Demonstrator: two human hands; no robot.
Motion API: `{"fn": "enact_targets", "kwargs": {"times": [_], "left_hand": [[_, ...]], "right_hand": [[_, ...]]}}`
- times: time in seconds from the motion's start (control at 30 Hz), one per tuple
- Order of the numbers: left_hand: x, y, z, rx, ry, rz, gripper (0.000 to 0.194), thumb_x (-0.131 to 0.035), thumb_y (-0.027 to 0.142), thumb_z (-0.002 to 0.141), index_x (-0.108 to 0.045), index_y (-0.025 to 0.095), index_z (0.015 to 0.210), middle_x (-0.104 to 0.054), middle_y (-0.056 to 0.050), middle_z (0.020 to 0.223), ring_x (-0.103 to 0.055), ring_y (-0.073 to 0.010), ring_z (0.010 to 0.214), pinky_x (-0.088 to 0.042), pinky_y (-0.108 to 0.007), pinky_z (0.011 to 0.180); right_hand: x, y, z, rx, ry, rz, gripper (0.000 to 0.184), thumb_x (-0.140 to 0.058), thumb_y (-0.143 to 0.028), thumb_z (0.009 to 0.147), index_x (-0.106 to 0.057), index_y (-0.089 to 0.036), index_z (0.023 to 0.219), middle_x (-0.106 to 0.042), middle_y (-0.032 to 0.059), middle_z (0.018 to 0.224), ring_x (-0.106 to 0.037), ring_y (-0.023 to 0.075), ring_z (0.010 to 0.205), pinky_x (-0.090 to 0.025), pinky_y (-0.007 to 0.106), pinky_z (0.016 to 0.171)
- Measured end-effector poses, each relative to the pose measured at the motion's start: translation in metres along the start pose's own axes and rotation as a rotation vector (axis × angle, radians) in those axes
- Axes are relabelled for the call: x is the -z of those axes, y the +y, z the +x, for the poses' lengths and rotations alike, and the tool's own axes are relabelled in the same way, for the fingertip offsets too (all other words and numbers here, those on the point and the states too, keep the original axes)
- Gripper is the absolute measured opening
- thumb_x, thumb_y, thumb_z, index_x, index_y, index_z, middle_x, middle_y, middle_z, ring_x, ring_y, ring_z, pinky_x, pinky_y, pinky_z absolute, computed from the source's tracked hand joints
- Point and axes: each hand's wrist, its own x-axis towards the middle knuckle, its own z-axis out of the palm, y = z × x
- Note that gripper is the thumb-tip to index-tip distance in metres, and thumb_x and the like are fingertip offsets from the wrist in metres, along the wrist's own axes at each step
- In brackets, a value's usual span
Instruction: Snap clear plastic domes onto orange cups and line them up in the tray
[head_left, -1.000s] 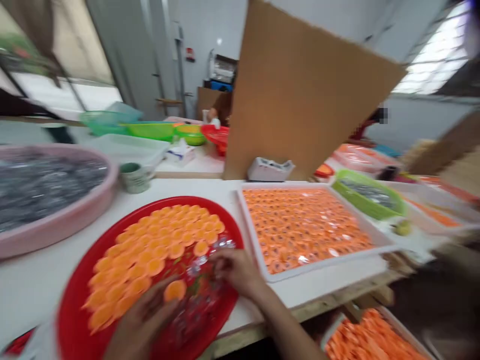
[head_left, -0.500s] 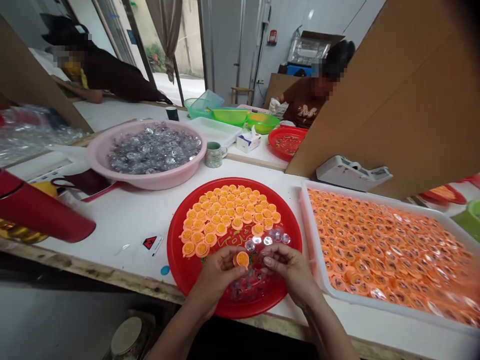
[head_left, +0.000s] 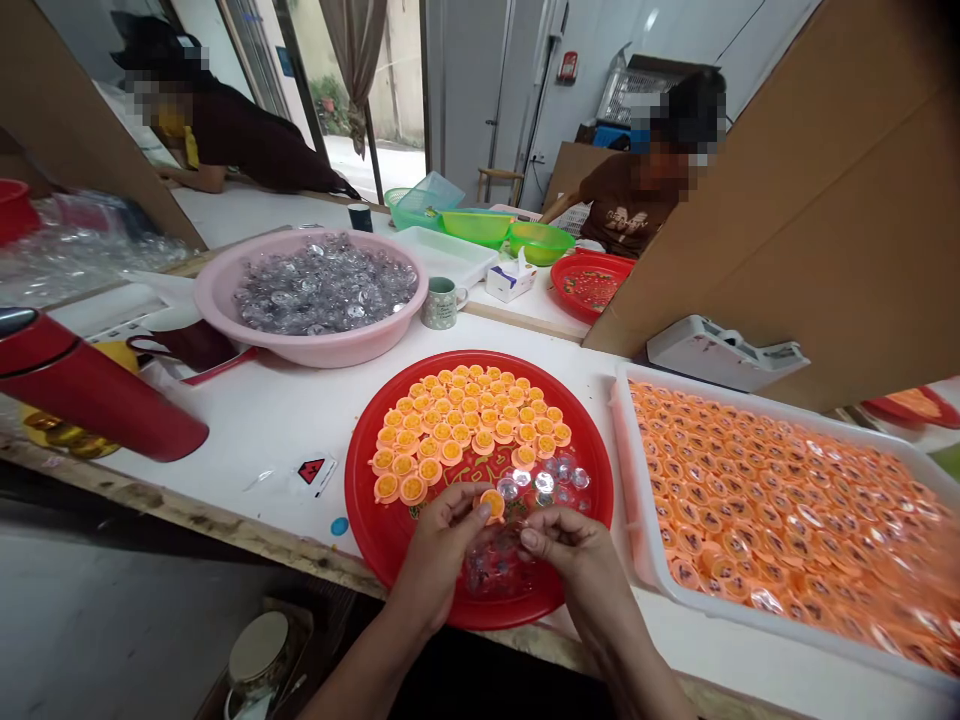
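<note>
While the left hand (head_left: 442, 540) pinches an orange disc (head_left: 493, 504), right hand (head_left: 579, 548) nearer than before, grip (if any) unclear.

The left hand (head_left: 448, 528) and the right hand (head_left: 583, 550) are bare, and the right thumbnail (head_left: 529, 540) is visible. The left forearm (head_left: 375, 645), at seven o'clock, and the right forearm (head_left: 632, 645), at five o'clock, are equally bare. At six o'clock lies a black area (head_left: 491, 675), too dark to tell whether it is clothing.
</note>
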Motion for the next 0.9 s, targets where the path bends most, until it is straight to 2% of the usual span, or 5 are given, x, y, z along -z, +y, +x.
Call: {"fn": "enact_targets", "kwargs": {"times": [0.2,0.43,0.53,0.7,0.9], "left_hand": [[-0.010,-0.013,0.002,-0.042,0.036,-0.080,0.036,-0.079,0.033,0.070,-0.072,0.018,0.102,-0.072,-0.005,0.089,-0.064,-0.0180,0.083,-0.051,-0.026,0.072],[-0.016,-0.018,-0.004,-0.024,0.016,-0.055,0.035,-0.070,0.041,0.078,-0.071,0.015,0.103,-0.072,-0.008,0.089,-0.066,-0.0181,0.075,-0.051,-0.024,0.060],[-0.016,-0.018,-0.004,-0.109,0.043,0.055,0.025,-0.073,0.035,0.076,-0.071,0.017,0.093,-0.071,-0.003,0.081,-0.064,-0.0150,0.069,-0.052,-0.024,0.063],[-0.009,-0.017,-0.002,-0.194,0.002,0.235,0.017,-0.075,0.028,0.073,-0.072,0.018,0.086,-0.072,-0.003,0.083,-0.067,-0.0183,0.078,-0.053,-0.026,0.072],[-0.005,-0.021,-0.004,-0.218,0.025,0.129,0.017,-0.072,0.026,0.076,-0.069,0.022,0.092,-0.072,-0.002,0.091,-0.067,-0.0175,0.084,-0.053,-0.025,0.075]], "right_hand": [[-0.018,0.017,-0.003,0.034,0.168,0.090,0.029,-0.085,-0.037,0.062,-0.072,-0.015,0.074,-0.068,0.0020,0.062,-0.060,0.0126,0.057,-0.051,0.025,0.059],[-0.016,0.021,0.001,0.024,0.262,0.076,0.033,-0.084,-0.039,0.063,-0.069,-0.014,0.078,-0.069,0.0030,0.061,-0.062,0.0138,0.054,-0.051,0.023,0.051],[-0.014,0.022,0.000,0.068,0.273,-0.004,0.031,-0.081,-0.041,0.067,-0.068,-0.015,0.078,-0.068,0.0021,0.061,-0.063,0.0152,0.055,-0.052,0.025,0.053],[-0.015,0.022,-0.003,0.169,0.339,-0.209,0.026,-0.075,-0.041,0.073,-0.067,-0.016,0.078,-0.068,0.0021,0.067,-0.064,0.0163,0.060,-0.054,0.028,0.060],[-0.021,0.021,-0.006,0.257,0.352,-0.184,0.024,-0.075,-0.037,0.073,-0.062,-0.018,0.081,-0.067,0.0018,0.072,-0.064,0.0170,0.065,-0.054,0.028,0.061]]}}
